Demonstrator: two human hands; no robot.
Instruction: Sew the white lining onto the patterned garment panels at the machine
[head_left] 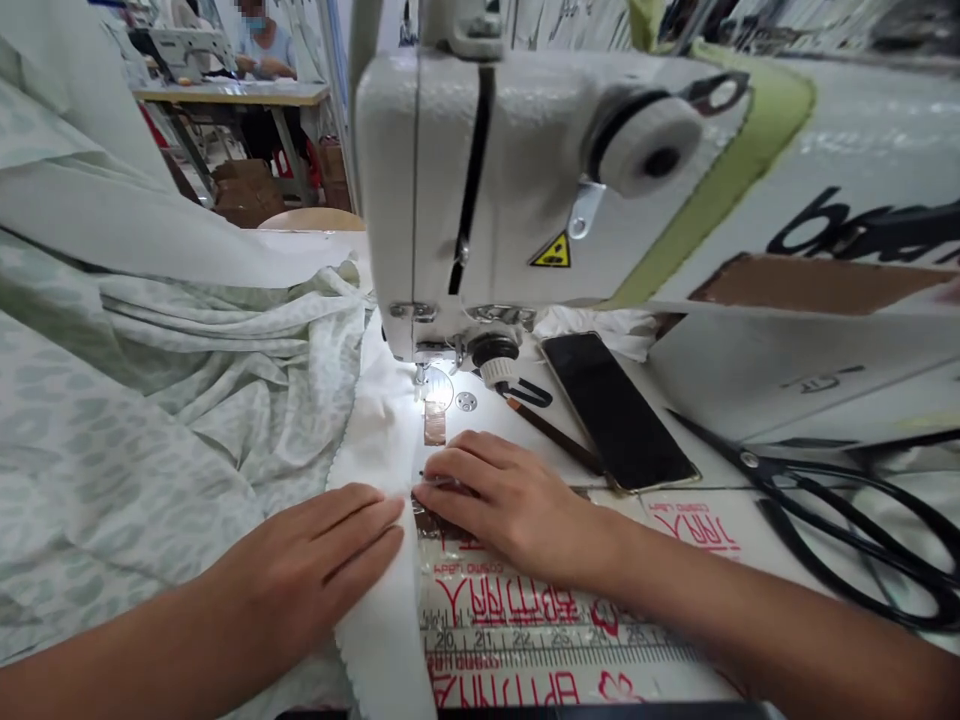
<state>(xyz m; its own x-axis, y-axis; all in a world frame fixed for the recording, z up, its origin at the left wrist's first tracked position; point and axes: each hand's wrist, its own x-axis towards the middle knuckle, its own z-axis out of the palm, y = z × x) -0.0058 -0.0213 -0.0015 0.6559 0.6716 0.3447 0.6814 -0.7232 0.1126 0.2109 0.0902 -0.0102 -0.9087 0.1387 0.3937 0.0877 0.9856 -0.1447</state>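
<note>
A white sewing machine (480, 170) stands in front of me, its needle and presser foot (422, 378) over a strip of white fabric (382, 440). My left hand (315, 565) lies flat on the fabric with fingers stretched out, pressing it to the table. My right hand (499, 495) rests beside it on the machine bed, fingers extended and together, fingertips on the fabric's right edge. Pale green patterned cloth (150, 400) is bunched to the left.
A black phone (615, 410), a brown pencil (551, 432) and large black scissors (847, 520) lie on the table to the right. A ruler strip with red print (525, 630) is taped near the front edge. A person sits at a far table (232, 95).
</note>
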